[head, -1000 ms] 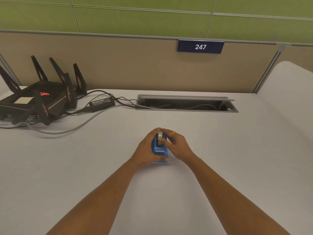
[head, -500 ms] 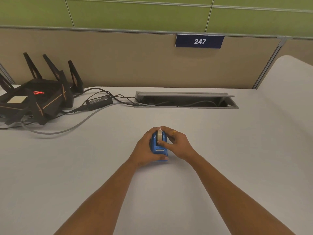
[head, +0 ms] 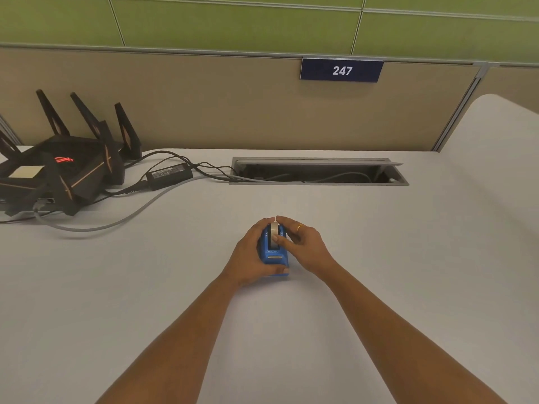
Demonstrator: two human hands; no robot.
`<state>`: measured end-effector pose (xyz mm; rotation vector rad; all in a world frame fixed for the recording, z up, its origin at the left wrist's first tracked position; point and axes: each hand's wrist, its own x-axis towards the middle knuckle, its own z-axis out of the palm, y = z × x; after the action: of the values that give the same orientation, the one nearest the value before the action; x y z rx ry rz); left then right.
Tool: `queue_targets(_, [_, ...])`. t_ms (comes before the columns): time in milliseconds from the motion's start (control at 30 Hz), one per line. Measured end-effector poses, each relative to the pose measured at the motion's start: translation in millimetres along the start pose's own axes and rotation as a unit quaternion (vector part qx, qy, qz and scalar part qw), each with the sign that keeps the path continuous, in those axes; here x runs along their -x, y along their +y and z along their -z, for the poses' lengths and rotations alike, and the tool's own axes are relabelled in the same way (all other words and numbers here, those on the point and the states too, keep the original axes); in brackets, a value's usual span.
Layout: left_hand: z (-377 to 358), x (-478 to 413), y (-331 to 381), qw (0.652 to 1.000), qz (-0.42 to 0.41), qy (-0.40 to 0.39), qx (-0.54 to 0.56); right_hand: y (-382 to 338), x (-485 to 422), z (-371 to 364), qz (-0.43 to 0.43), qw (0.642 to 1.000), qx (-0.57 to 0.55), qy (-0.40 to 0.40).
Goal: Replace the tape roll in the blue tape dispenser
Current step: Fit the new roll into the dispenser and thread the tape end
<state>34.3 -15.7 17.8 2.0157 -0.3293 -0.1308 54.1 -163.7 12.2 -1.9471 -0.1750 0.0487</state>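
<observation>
While cupped by both hands, tape roll inside blue dispenser.

Small blue plastic tape dispenser standing on a pale grey desk top, near the middle. Pale, translucent tape roll seated upright in its top slot. Left hand cupped round the dispenser's left side, thumb across the front base. Right hand against the right side, thumb tip on the roll, thin gold ring on one finger. Far left: black angular router with upright antennas, black rectangular power brick beside it, grey cable curving across the desk. Behind: open grey metal cable tray recessed in the desk. Navy number plate reading 247 on the beige partition.
</observation>
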Motion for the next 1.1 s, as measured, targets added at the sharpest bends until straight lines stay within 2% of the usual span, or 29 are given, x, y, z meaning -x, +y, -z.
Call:
queue_targets(367, [0.5,0.9,0.1,1.000,0.001,0.002,0.000,2.3,-1.8,1.6,-0.001,1.000,0.009,-0.012])
queue_targets(767, [-0.3,1.9,2.0,1.000,0.007,0.003,0.002,-0.2,-2.2,-2.1,-0.018,1.000,-0.011,0.014])
queue_targets(1100, [0.2,3.1,4.6,1.000,0.012,0.003,0.007,2.3,-2.3,2.1,-0.010,1.000,-0.013,-0.018])
